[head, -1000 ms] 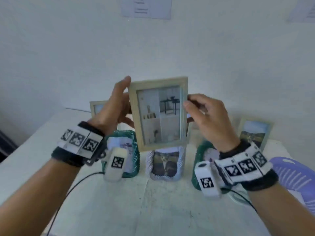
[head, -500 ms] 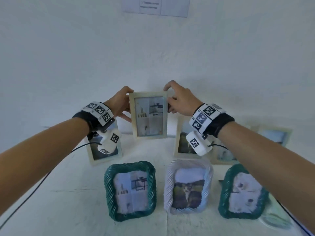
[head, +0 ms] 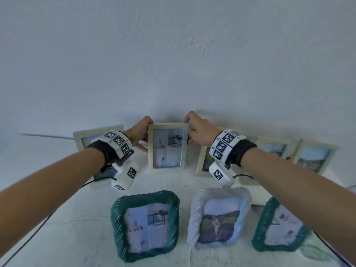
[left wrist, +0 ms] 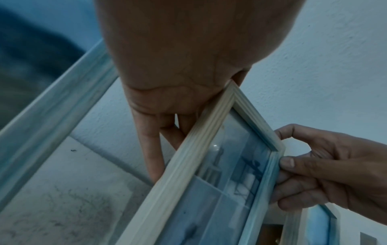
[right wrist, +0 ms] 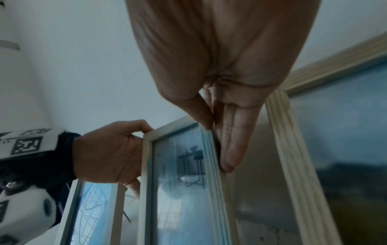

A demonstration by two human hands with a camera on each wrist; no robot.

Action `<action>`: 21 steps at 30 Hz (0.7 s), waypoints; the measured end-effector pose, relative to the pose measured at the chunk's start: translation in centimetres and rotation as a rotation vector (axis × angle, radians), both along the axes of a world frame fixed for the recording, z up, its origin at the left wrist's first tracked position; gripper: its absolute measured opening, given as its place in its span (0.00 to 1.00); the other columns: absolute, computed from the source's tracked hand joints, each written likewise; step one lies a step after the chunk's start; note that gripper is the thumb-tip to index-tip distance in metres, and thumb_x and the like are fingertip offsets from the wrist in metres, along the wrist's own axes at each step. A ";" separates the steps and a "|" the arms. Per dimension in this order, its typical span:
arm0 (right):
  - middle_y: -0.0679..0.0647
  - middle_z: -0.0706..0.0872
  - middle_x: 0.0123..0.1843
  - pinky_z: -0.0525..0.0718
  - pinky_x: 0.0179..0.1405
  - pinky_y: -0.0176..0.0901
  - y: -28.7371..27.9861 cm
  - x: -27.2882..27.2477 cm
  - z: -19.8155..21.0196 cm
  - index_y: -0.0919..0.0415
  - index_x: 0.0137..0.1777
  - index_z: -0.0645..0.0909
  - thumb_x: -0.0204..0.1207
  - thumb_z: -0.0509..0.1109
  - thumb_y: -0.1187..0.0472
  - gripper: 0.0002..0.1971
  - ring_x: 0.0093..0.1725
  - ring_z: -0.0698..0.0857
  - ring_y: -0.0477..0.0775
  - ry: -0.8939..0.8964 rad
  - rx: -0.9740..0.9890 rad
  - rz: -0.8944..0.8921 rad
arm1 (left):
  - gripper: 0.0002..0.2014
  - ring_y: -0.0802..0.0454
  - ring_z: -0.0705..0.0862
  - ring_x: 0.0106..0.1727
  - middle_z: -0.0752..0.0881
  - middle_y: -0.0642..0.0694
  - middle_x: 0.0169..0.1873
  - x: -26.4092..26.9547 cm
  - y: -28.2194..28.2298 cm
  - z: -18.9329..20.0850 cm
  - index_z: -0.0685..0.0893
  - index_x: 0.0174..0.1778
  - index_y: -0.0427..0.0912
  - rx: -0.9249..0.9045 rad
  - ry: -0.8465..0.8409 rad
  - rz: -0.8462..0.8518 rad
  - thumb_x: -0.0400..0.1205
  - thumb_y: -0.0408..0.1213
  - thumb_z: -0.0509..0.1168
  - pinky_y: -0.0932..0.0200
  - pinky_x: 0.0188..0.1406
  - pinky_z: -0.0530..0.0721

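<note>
green frame and white frame stood nearest on the table. beyond them the wood frame, lately held up close, had reached the back row by the wall, upright. left hand and right hand pinched its top corners; only letting go seemed left.

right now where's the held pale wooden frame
Head view centre: pale wooden frame in the back row by the wall, held by left hand and right hand.
</note>
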State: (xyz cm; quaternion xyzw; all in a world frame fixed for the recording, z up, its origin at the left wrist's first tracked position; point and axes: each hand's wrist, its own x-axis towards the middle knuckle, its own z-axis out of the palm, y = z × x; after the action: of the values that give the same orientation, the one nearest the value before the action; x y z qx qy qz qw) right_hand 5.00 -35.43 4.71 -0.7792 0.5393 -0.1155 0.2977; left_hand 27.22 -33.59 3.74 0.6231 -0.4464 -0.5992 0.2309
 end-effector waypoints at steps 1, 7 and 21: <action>0.60 0.86 0.39 0.90 0.45 0.61 0.0 0.0 -0.1 0.55 0.62 0.65 0.85 0.55 0.65 0.08 0.38 0.91 0.56 0.004 -0.002 0.004 | 0.21 0.44 0.83 0.45 0.85 0.39 0.41 -0.1 0.0 -0.1 0.80 0.44 0.41 -0.004 -0.006 0.014 0.81 0.49 0.45 0.43 0.50 0.87; 0.66 0.88 0.44 0.91 0.41 0.48 0.1 0.0 -0.2 0.57 0.64 0.65 0.85 0.54 0.66 0.10 0.37 0.92 0.56 0.000 0.038 -0.014 | 0.21 0.41 0.85 0.51 0.87 0.36 0.47 -0.6 0.3 0.2 0.80 0.50 0.40 -0.029 -0.059 0.029 0.85 0.49 0.46 0.37 0.54 0.86; 0.55 0.83 0.40 0.79 0.38 0.46 1.1 2.0 5.2 0.57 0.57 0.77 0.82 0.60 0.55 0.10 0.39 0.83 0.59 0.313 -0.395 0.053 | 0.15 0.51 0.85 0.53 0.88 0.49 0.52 6.5 3.7 7.8 0.82 0.63 0.50 -0.573 -0.643 -0.086 0.84 0.50 0.62 0.56 0.53 0.79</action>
State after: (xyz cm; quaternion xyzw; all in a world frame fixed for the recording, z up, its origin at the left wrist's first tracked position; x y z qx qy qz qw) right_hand 7.02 -34.34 9.92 -0.8444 0.5253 -0.0888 0.0555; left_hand 33.68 -29.88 11.52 0.6696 -0.6696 -0.2356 0.2185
